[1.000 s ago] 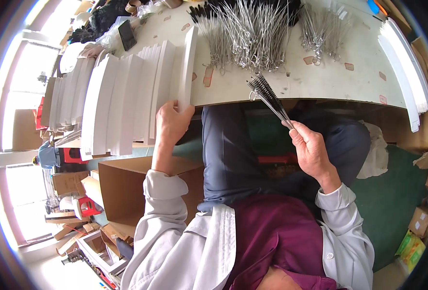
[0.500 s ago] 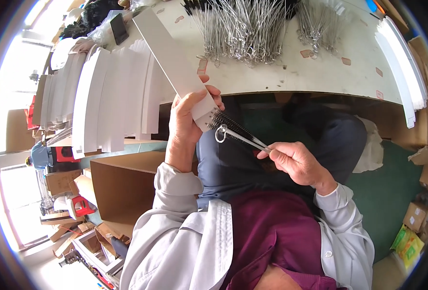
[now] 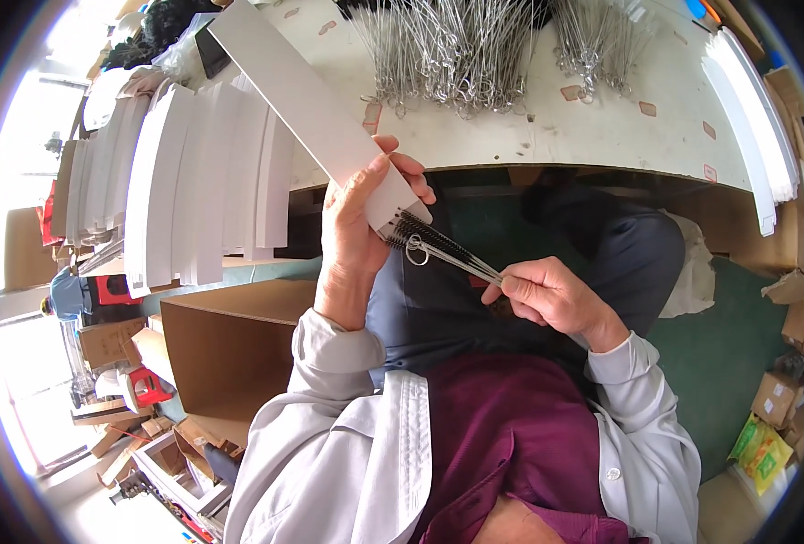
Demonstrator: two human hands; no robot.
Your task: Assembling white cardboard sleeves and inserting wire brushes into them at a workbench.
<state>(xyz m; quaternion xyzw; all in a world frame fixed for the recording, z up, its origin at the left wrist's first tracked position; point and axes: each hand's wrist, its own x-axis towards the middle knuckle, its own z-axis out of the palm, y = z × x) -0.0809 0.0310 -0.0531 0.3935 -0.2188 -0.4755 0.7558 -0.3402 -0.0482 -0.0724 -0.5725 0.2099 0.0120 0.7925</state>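
A long, narrow white box (image 3: 297,86) slants from the upper left down toward my lap. My left hand (image 3: 356,208) is closed around its lower end, thumb on top and fingers along the far side. Several wire-handled brushes with black bristles (image 3: 436,239) point into the box's lower end, their tips hidden there. One brush lies reversed, its wire loop (image 3: 416,249) near the box opening. My right hand (image 3: 551,295) pinches the bundle at its other end.
On the white table (image 3: 638,136) lies a large heap of wire-handled brushes (image 3: 465,54), with a smaller bunch (image 3: 592,54) beside it. White flat boxes (image 3: 198,181) stand stacked at the left; more white pieces (image 3: 751,127) lie at the right. A cardboard carton (image 3: 229,335) sits open below left.
The brush bundle's bristle ends have gone a little farther into the box's lower end. The box and my left hand have shifted slightly.
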